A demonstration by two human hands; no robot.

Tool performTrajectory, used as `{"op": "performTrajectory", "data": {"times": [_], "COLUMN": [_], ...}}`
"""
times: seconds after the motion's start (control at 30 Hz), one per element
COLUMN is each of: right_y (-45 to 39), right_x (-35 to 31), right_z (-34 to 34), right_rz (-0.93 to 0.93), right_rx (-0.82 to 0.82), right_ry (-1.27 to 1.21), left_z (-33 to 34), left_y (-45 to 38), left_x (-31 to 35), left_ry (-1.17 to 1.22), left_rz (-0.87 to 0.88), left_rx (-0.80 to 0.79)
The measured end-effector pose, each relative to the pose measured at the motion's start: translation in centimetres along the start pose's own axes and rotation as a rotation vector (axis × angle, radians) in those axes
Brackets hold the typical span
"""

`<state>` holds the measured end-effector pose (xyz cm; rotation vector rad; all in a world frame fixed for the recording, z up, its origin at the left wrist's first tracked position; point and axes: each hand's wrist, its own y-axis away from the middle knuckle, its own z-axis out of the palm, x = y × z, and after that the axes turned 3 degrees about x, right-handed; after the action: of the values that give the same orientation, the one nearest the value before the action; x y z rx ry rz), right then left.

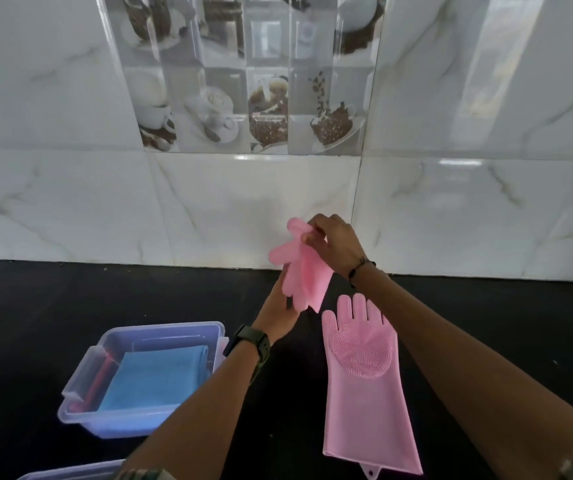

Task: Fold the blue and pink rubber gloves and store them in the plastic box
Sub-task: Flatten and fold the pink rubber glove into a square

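**A:** ok so where are we at grip-wise?

**B:** our right hand [333,245] is pinching the top of one pink glove [304,271] near centre frame, fingers closed on the fingertip end. Our left hand [283,306] is curled around its lower part from below. We've got it lifted off the counter.

**A:** and the other pink one?

**B:** second pink glove [368,382] lies flat on the black counter [36,306], lower right of centre, fingers pointing toward the wall, bristly palm up.

**A:** blue ones?

**B:** folded blue gloves [153,379] sit in the plastic box [81,362], lower left. There's something red along its left wall, can't tell what.
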<state>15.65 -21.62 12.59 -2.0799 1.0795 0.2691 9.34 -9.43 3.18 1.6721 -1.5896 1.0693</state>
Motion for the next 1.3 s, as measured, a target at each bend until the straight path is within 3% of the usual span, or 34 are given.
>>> {"op": "performTrajectory", "data": {"times": [0.1, 0.27, 0.37, 0.47, 0.6, 0.67, 0.77, 0.83, 0.9, 1.0, 1.1, 1.2, 1.3], "right_y": [1.0, 3.1, 5.3, 7.8, 9.7, 10.7, 13.3, 14.5, 14.9, 14.2, 12.4, 11.6, 12.4], "right_x": [-1.9, -2.4, -1.2, 0.4, 3.2, 5.4, 9.2, 10.6, 11.3, 11.9, 11.8, 12.0, 12.4], "right_z": [-3.0, -6.9, -9.1, -10.5, -8.1, -5.5, -1.2, -0.2, 0.0, -0.2, -0.4, -0.1, 0.9], "right_rz": [-0.014, 0.127, 0.279, 0.463, 0.687, 0.84, 1.068, 1.208, 1.241, 1.185, 1.051, 1.066, 1.16], "right_rx": [0.027, 0.082, 0.104, 0.149, 0.24, 0.163, -0.102, -0.058, -0.022, -0.059, 0.021, 0.094, 0.04], "right_ry": [-0.04, -0.02, -0.076, -0.262, -0.335, -0.398, -0.393, -0.636, -0.783, -0.645, -0.568, -0.584, -0.518], "left_z": [-0.4, -0.8, -0.8, -0.6, 1.8, 3.8, 7.3, 8.7, 9.0, 8.6, 8.3, 8.2, 8.8], "left_y": [0.9, 2.1, 2.6, 2.7, 1.3, 0.4, 0.4, 0.9, 1.0, 0.3, -1.1, -1.3, -0.8], "left_x": [0.6, 3.8, 4.5, 4.9, 4.9, 3.9, 0.2, -2.1, -3.1, -2.4, -0.9, -0.2, -0.9], "left_ry": [-0.046, 0.46, 0.741, 0.857, 0.827, 0.821, 0.774, 0.769, 0.759, 0.663, 0.699, 0.711, 0.643], "left_rz": [-0.053, 0.096, 0.103, 0.097, 0.009, -0.116, -0.379, -0.478, -0.524, -0.492, -0.388, -0.481, -0.626], "left_rx": [-0.156, -0.079, -0.121, -0.169, -0.177, -0.178, -0.215, -0.24, -0.25, -0.263, -0.15, -0.131, -0.181]}}
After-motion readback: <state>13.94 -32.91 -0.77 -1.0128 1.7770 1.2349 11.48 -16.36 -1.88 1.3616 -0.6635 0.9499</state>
